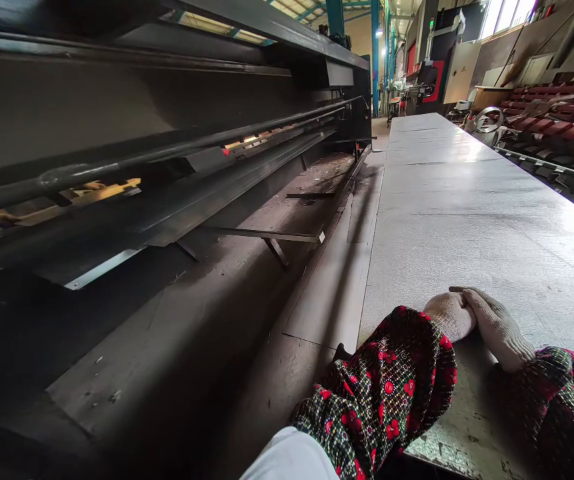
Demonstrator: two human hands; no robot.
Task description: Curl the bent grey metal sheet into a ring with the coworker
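Both my hands wear white knitted gloves and rest on a large galvanized metal sheet point(467, 200) at the lower right. My left hand point(447, 315) is curled into a loose fist, with nothing visible in it. My right hand point(497, 328) lies beside it, its fingers stretched flat over the back of the left hand. Dark sleeves with red flowers cover both forearms. The sheet lies on top of a long flat stack that runs away from me.
A long dark sheet-metal machine point(141, 167) fills the left side, with a slot along its length and thin support arms point(271, 237) sticking out over the floor. Red metal parts point(561, 113) are stacked at the far right. A workshop aisle runs behind.
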